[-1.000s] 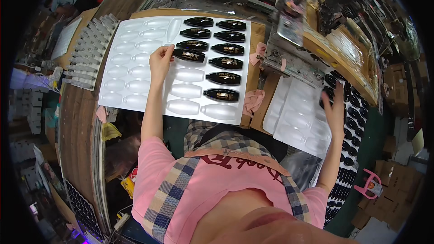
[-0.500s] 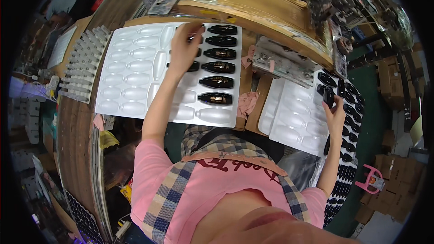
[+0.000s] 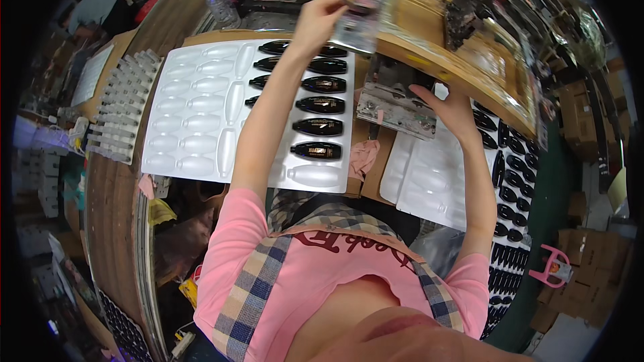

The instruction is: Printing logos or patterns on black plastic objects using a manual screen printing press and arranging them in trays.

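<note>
My left hand [image 3: 316, 25] is raised above the far edge of the white moulded tray [image 3: 182, 121], its curled fingers gripping the metal end plate [image 3: 357, 32] of a wooden frame [image 3: 456, 64]. Glossy black bottle-shaped pieces [image 3: 318, 151] with printed labels fill a column of the tray, and more black pieces lie partly behind my left forearm. My right hand [image 3: 453, 112] is at the metal fixture [image 3: 397, 112] beneath the frame, thumb stretched apart from the fingers. The frame hides some fingertips. No piece shows in that hand; a dark shape inside the fixture is unclear.
A second white tray [image 3: 429, 173] lies right of the fixture, beside rows of black pieces [image 3: 515, 181]. A rack of pale translucent tubes [image 3: 124, 107] stands at left, and a red-capped bottle [image 3: 220, 3] behind. A pink cloth [image 3: 363, 158] lies between the trays; a pink stool [image 3: 551, 266] stands at right.
My left hand has gone from the black pieces up to the frame's end plate. Frame and plate have shifted right. My right hand moved left to the fixture; its black piece no longer shows.
</note>
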Demonstrator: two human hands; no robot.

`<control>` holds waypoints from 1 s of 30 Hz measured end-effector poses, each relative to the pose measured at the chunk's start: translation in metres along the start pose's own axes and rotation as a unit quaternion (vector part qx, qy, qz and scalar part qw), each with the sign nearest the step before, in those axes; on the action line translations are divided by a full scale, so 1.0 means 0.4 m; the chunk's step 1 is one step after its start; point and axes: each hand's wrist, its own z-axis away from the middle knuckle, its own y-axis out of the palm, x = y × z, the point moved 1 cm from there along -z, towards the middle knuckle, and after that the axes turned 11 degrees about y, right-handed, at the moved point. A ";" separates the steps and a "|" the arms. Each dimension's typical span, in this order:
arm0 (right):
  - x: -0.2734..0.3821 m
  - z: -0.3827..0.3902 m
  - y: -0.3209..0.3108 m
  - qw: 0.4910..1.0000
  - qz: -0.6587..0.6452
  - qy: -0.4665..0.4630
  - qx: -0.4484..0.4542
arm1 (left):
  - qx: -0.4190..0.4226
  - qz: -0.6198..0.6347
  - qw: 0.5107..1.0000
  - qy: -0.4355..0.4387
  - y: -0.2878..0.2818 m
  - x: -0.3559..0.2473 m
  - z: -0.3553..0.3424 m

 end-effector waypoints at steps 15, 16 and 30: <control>-0.297 0.156 -0.117 0.960 0.255 0.019 -0.109 | -0.249 -0.241 0.930 -0.119 -0.360 -0.042 0.517; -0.349 0.169 -0.116 0.949 0.299 0.059 -0.079 | -0.249 -0.257 0.924 -0.132 -0.360 -0.037 0.522; -0.348 0.241 -0.184 0.932 0.325 0.131 -0.089 | -0.076 -0.721 0.676 -0.132 -0.306 -0.080 0.464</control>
